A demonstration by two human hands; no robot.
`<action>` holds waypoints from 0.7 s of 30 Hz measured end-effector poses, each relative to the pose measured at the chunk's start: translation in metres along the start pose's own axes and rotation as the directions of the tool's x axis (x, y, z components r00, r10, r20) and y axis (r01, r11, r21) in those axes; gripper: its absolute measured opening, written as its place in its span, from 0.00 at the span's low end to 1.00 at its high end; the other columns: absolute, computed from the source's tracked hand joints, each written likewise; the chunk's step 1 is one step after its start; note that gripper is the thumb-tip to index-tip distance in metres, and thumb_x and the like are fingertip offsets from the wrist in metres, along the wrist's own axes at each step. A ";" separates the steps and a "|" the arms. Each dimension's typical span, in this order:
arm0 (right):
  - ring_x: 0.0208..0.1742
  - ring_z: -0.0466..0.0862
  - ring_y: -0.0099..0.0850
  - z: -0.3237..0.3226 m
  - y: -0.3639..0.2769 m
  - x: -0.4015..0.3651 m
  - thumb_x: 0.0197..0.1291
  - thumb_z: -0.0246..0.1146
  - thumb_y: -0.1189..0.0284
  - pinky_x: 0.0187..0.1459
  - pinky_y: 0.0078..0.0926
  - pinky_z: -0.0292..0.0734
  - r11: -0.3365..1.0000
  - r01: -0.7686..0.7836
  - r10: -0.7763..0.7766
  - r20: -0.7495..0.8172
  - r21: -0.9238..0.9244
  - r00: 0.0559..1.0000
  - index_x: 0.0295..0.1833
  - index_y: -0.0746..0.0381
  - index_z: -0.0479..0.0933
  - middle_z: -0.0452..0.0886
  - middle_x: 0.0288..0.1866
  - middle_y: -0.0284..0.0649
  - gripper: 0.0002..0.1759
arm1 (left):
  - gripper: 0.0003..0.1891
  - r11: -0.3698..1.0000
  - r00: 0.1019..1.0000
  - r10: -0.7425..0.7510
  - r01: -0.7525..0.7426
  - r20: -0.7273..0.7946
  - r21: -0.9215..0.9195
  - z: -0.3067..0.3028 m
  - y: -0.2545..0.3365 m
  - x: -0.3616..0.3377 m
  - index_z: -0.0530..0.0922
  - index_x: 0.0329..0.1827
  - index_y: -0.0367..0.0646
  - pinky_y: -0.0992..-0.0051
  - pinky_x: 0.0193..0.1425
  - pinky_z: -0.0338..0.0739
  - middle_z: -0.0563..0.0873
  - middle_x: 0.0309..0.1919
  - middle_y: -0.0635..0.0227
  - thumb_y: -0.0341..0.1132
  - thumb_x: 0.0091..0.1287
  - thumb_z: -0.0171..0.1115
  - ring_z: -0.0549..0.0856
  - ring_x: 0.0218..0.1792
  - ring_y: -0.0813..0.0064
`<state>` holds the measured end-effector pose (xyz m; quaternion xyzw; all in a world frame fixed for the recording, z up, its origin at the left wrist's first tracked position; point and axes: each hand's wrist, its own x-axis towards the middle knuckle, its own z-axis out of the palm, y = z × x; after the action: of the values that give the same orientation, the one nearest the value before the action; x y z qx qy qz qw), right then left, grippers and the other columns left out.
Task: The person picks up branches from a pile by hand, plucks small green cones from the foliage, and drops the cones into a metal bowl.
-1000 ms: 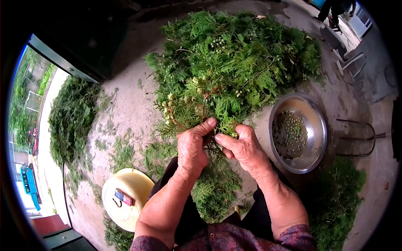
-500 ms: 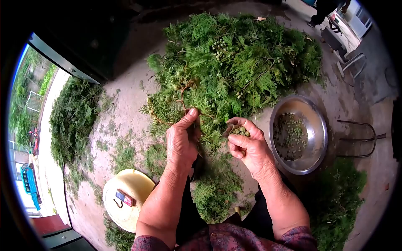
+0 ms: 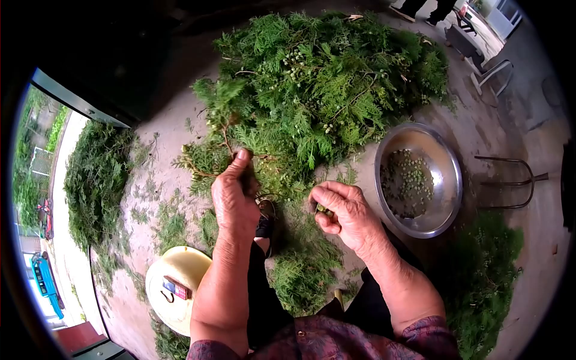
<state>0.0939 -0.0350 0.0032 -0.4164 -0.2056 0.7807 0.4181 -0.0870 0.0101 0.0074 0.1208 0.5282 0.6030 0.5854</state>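
Note:
My left hand (image 3: 234, 197) is closed around the stem of a leafy evergreen sprig (image 3: 197, 161), thumb pointing up. The sprig's flat green fronds spread to the left of and above the fist. Lower and to the right, my right hand (image 3: 353, 217) has its fingers curled over small green cones (image 3: 324, 210), which are partly hidden by the fingers. Right of that hand stands a metal basin (image 3: 445, 180) with many loose green cones (image 3: 415, 175) on its bottom. A large heap of cut evergreen branches (image 3: 336, 84), some bearing cones, lies beyond both hands.
A second heap of branches (image 3: 96, 180) lies at the left. A phone (image 3: 177, 288) rests on a pale yellow round container (image 3: 191, 261) by my left forearm. Metal prongs (image 3: 510, 181) lie right of the basin. Another person's legs (image 3: 423, 9) show at the top right.
My left hand has moved left with the sprig, away from my right hand. The right fingers have closed further over the cones. The view has shifted slightly, and more of the other person's legs shows.

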 end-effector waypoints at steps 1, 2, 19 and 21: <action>0.19 0.72 0.17 -0.010 0.000 0.000 0.58 0.61 0.67 0.13 0.11 0.61 0.998 0.050 -0.048 -0.069 0.023 0.996 0.36 0.62 0.74 0.75 0.28 0.33 0.10 | 0.07 0.999 0.999 0.030 -0.031 0.032 0.024 -0.003 0.001 0.004 0.77 0.26 0.45 0.83 0.19 0.57 0.75 0.18 0.76 0.35 0.57 0.66 0.66 0.15 0.83; 0.21 0.73 0.19 -0.024 -0.002 0.004 0.58 0.61 0.67 0.15 0.12 0.65 0.980 0.132 -0.108 -0.156 0.151 0.982 0.37 0.62 0.74 0.76 0.29 0.36 0.09 | 0.07 0.997 0.999 0.036 -0.035 -0.007 0.070 -0.001 0.000 0.002 0.78 0.27 0.44 0.83 0.19 0.57 0.75 0.19 0.76 0.35 0.57 0.66 0.66 0.16 0.83; 0.66 0.60 0.38 -0.293 -0.036 -0.006 0.65 0.42 0.64 0.57 0.62 0.60 0.634 0.699 -0.018 -0.898 0.331 0.441 0.62 0.56 0.63 0.61 0.66 0.40 0.21 | 0.19 0.892 0.982 -0.015 -0.073 0.190 0.446 0.016 -0.013 -0.025 0.83 0.33 0.39 0.76 0.41 0.71 0.84 0.25 0.68 0.48 0.64 0.55 0.80 0.30 0.79; 0.66 0.61 0.35 -0.311 -0.031 -0.009 0.63 0.45 0.63 0.58 0.62 0.58 0.788 0.579 -0.010 -0.936 0.208 0.351 0.61 0.57 0.65 0.64 0.65 0.36 0.22 | 0.20 0.787 0.970 0.003 -0.151 0.242 0.598 0.012 -0.014 -0.024 0.83 0.30 0.40 0.75 0.43 0.70 0.84 0.23 0.68 0.49 0.63 0.54 0.79 0.29 0.79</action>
<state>0.3673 -0.0329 -0.1487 -0.5940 0.1924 0.3591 0.6937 -0.0631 -0.0073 0.0125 0.3936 0.6189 0.4048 0.5460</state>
